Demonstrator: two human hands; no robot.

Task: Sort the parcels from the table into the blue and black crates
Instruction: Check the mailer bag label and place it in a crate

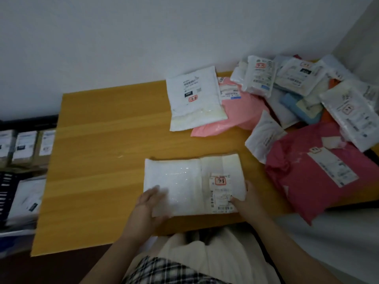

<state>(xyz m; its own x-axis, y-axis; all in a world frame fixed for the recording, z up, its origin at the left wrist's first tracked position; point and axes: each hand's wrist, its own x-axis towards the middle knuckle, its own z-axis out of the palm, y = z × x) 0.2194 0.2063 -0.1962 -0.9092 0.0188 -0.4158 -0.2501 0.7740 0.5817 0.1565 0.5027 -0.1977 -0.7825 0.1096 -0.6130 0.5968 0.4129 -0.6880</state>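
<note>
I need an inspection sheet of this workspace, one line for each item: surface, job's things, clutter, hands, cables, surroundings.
Surface: wooden table, left half bare.
Job's things: white parcel at the near edge, held by both hands; another white parcel overlapping a pink parcel; dark pink parcel at right; mixed pile in the far right corner; black crate at left with parcels inside.
Clutter: nothing seen.
Hands: left hand grips the parcel's left end; right hand grips its right end.
Cables: nothing seen.
Surroundings: plain wall; boxes at left.
</note>
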